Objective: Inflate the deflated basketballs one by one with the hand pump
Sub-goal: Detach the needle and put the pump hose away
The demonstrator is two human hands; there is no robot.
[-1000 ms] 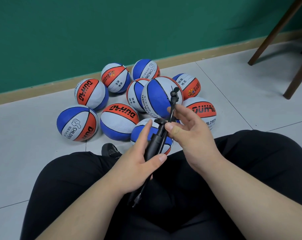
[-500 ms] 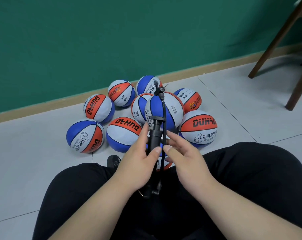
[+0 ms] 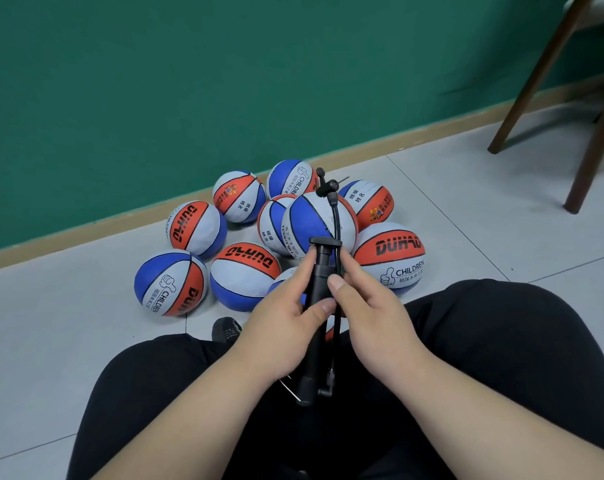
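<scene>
You sit on a pale tiled floor (image 3: pixel 51 341), legs in black trousers (image 3: pixel 501 341) spread wide, and you hold a black hand pump (image 3: pixel 319 275) upright over your lap, between both hands.

Your left hand (image 3: pixel 283 327) has its grip closed round the pump's barrel. The thumb lies across the front, and the index finger runs up the left side of the barrel toward the T-shaped handle at the top.

Your right hand (image 3: pixel 366 317), just right of the pump, pinches the thin black hose (image 3: pixel 336 220) between thumb and fingers, close against the barrel. Above that grip the hose rises past the handle and ends in a small black fitting. Below it the hose runs down to the pump's foot.

Beyond the pump, on the floor, lie the basketballs (image 3: pixel 304 223), about ten, in red, white and blue, bunched together and touching. You cannot tell from here how firm any of them is.

A black shoe (image 3: pixel 226 329) shows just left of the pump's lower half. A green wall (image 3: pixel 155 81) stands behind the balls, and brown chair legs (image 3: pixel 536 74) stand well to the pump's right.
</scene>
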